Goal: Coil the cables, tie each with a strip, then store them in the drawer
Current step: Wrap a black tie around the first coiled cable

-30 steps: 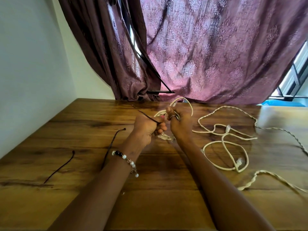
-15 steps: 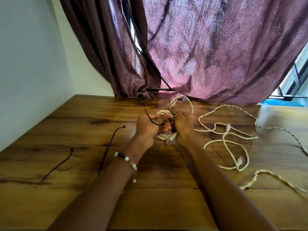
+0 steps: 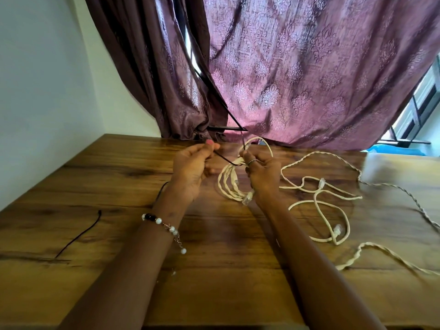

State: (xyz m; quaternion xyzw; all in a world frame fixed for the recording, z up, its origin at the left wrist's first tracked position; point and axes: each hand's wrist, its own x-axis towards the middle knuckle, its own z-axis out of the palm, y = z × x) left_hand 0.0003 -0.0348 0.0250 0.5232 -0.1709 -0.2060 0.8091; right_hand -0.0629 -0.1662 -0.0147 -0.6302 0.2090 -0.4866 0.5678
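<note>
Hands (image 3: 226,167) pinch black strip (image 3: 225,160) around unmarked coiled cream cable (image 3: 229,184).

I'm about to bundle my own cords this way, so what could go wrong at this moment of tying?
1. The coiled cable hangs in the air, held only near its top by the right hand; its loops may spring apart before the knot closes.
2. The left hand pinches just the end of the thin black strip, which could slip free when pulled.
3. The loose cables lie close on the table and might snag.
</note>
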